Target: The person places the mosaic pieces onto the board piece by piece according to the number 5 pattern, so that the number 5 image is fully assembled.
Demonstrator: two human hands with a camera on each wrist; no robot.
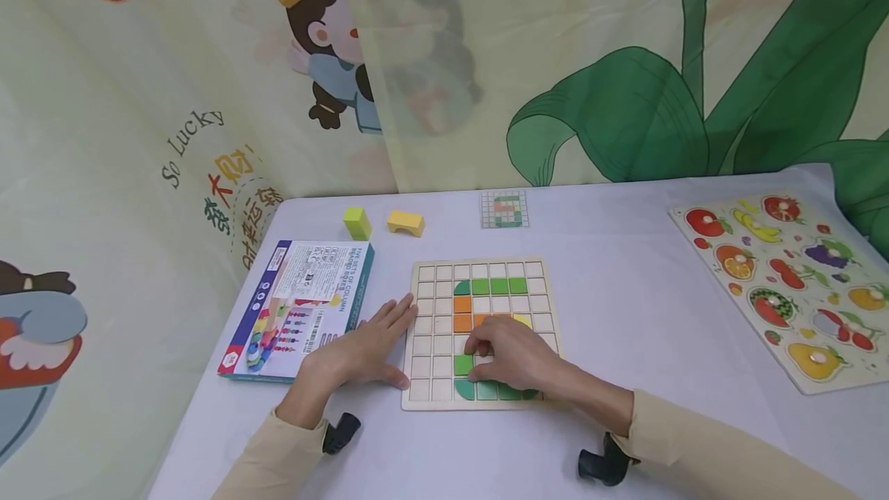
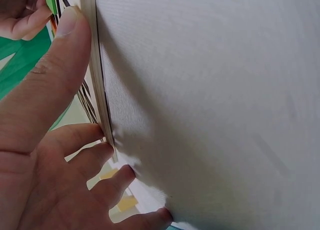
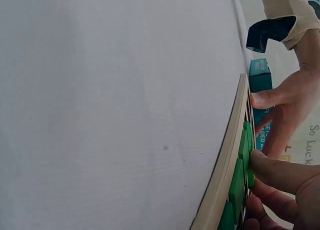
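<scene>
A wooden grid board (image 1: 424, 330) lies on the white table with colored tiles in some of its squares. My right hand (image 1: 517, 349) is over its lower middle, thumb and fingertips pinching a green square tile (image 1: 463, 365) at the board's surface. That tile (image 3: 251, 177) also shows by the thumb in the right wrist view. Below it runs a row of green tiles (image 1: 488, 390); farther up are orange tiles (image 1: 461, 305) and several light green squares (image 1: 498, 285). My left hand (image 1: 368, 342) has its fingers spread, with thumb and fingertips against the board's left edge.
A boxed toy set (image 1: 305, 307) lies left of the board, close to the left hand. Behind it stand a yellow-green block (image 1: 357, 223) and a yellow arch block (image 1: 406, 223). A small pattern card (image 1: 505, 209) lies at the back. A fruit puzzle board (image 1: 785, 284) is at the right.
</scene>
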